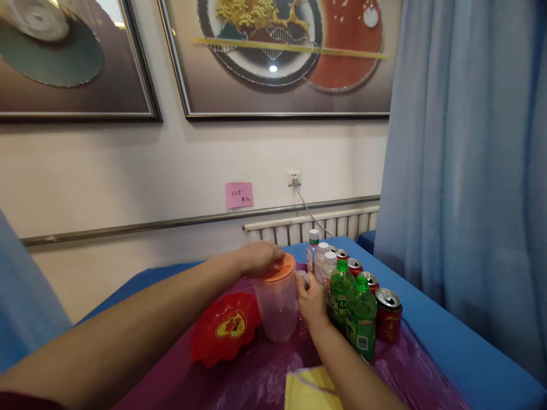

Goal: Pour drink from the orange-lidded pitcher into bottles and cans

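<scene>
A translucent plastic pitcher point(277, 313) with an orange lid point(282, 272) stands upright in front of me. From above, my left hand point(260, 257) reaches onto the lid, its fingers curled against the top. My right hand point(313, 304) is closed around the pitcher's handle point(302, 277) on the right side. Left of the pitcher, touching or nearly touching it, lies a red scalloped plastic tray point(213, 336) with a yellow print. Under my right forearm is a folded yellow cloth point(310, 390), partly hidden.
Close by on the right stand green bottles point(361, 319), white-capped clear bottles point(329, 267) and a row of red cans point(388, 316). Purple plastic sheeting point(252, 381) covers part of the blue surface point(461, 341). A blue curtain point(461, 142) hangs at right; a radiator point(277, 232) runs behind.
</scene>
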`<state>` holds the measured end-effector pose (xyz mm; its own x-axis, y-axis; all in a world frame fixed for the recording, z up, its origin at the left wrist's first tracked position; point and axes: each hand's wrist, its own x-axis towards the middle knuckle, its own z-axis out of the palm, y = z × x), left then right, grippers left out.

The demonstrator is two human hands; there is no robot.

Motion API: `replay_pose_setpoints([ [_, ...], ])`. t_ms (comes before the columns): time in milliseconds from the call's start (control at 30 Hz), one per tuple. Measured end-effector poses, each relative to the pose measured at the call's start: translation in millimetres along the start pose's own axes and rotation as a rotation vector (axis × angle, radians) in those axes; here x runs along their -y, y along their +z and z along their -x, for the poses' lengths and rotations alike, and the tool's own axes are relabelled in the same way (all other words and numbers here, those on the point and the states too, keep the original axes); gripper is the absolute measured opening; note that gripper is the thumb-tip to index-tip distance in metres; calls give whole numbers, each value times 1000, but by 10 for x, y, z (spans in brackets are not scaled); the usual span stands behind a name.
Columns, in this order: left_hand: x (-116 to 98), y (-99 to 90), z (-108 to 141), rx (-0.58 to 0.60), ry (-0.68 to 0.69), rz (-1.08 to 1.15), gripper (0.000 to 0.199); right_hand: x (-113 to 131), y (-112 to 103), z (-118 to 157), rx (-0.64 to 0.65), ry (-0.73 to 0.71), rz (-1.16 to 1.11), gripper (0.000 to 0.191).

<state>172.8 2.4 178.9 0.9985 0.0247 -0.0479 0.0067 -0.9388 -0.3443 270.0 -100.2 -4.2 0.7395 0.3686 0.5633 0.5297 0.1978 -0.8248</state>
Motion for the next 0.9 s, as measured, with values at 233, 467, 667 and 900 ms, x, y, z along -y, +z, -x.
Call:
replay_pose_setpoints([
  [233, -11, 6, 101, 7, -51, -5, 10, -5, 11, -4, 25, 15, -32, 43],
  [467, 7, 55, 147, 19, -23, 0, 17, -20, 31, -1, 23, 21, -47, 45],
  [667, -10, 85, 91, 25, -20, 71, 15, -16, 26, -9, 39, 28, -13, 44],
  [900, 312, -600, 74, -55, -266, 230, 24, 10, 9, -14, 33, 18, 6, 47],
])
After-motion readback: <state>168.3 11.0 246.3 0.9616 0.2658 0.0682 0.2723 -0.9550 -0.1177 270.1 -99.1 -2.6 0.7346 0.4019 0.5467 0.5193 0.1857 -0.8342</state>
